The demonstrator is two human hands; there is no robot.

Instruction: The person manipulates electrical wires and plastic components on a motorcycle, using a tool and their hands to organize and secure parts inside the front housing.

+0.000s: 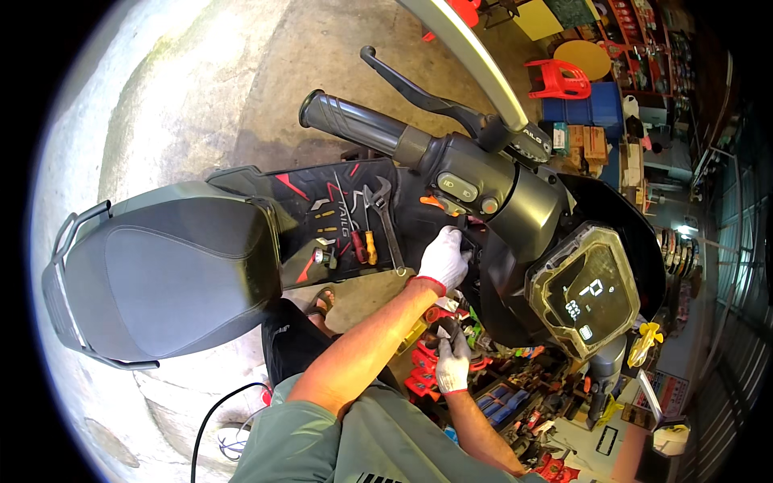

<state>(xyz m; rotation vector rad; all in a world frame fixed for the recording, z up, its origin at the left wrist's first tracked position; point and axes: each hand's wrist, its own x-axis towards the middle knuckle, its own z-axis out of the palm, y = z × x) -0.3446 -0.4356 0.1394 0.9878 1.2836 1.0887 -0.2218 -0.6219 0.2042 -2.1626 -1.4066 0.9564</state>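
The scooter [538,216] is seen stretched from left to right across the frame. Near the centre, the left hand [444,262] is held at the front panel [501,296], the right hand [453,362] below; whether anything is pinched by either grip cannot be told. The panel work seems unfinished, its done share unclear; wrench [388,227] and screwdrivers [370,248] are laid aside, upper left of centre.

Seat [185,274] matt, smooth; display [586,291] glossy; wrench [390,229] metal; gloves [444,258] matt cloth.

Floor [181,97] glares at left; right-hand corrugated metal [742,278] curves, dim, perhaps blurred.
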